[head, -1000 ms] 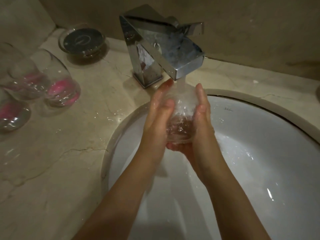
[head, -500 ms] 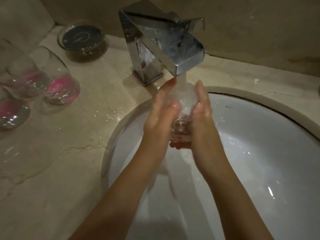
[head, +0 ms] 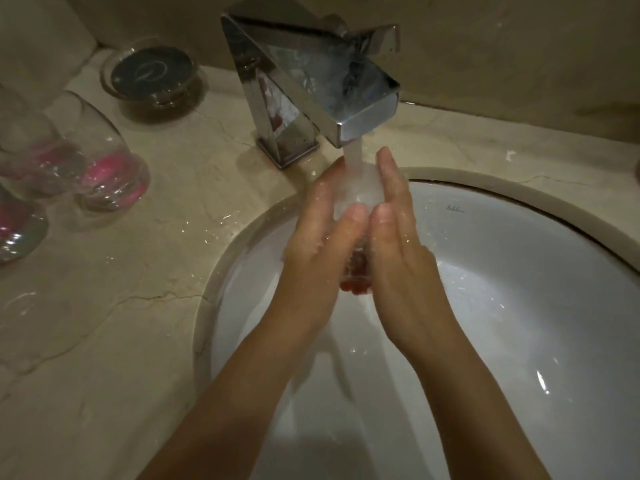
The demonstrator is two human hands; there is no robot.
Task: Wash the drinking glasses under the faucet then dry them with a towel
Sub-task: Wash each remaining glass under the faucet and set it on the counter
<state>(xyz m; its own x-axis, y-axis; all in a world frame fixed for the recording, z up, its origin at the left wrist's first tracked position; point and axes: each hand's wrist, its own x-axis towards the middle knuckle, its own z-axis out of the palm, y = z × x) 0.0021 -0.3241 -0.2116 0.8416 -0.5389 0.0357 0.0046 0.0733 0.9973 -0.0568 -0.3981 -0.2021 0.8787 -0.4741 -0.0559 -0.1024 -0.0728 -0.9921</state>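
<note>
Thumbs slid closer together now; left hand (head: 320,237) and right hand (head: 398,237) cup the glass (head: 360,194) under the faucet (head: 311,84) stream.

Two hands: the left hand (head: 318,237) and the right hand (head: 398,237), palms facing, with one glass (head: 360,192) between their fingers (head: 391,174).

One faucet (head: 311,88) stands just beyond the fingertips, and one stream of water (head: 353,157) falls between them.

One sink (head: 519,271) lies below the fingers.

Well to the left of the fingers, three more glasses show for certain: one (head: 104,168) nearest the fingers, one (head: 34,161) behind it, and one (head: 17,230) at the picture's edge; each has pink at its base. The blur there may hide others.

One dark round dish (head: 152,74) sits left of the faucet, beyond the fingers.

One counter (head: 104,323) bears all of these.
</note>
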